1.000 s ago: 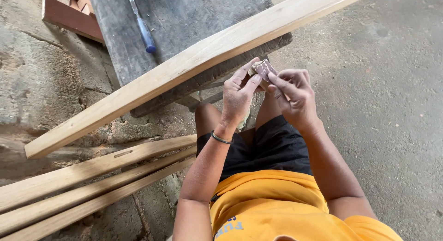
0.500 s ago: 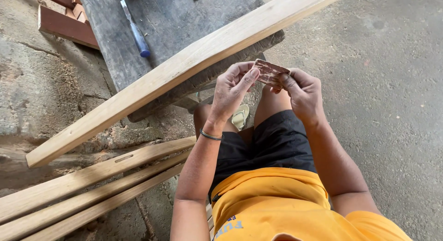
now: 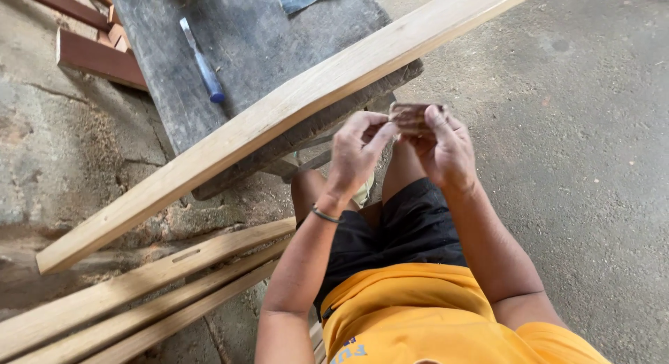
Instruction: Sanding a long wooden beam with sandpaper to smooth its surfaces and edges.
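Both hands are tipping the small reddish-brown sandpaper piece [image 3: 410, 117] edge-on since a moment ago. Left hand [image 3: 354, 155] and right hand [image 3: 440, 149] are pinching it together, just beside the long pale wooden plank [image 3: 279, 113] resting on the dark worn bench [image 3: 258, 36].

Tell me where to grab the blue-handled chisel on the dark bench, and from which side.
Grip the blue-handled chisel by its blue handle, the thick rounded lower end nearest the long pale plank, coming from above. It lies flat on the dark bench, blade pointing away, and the handle looks clear of other things, so fingers can probably close across it.
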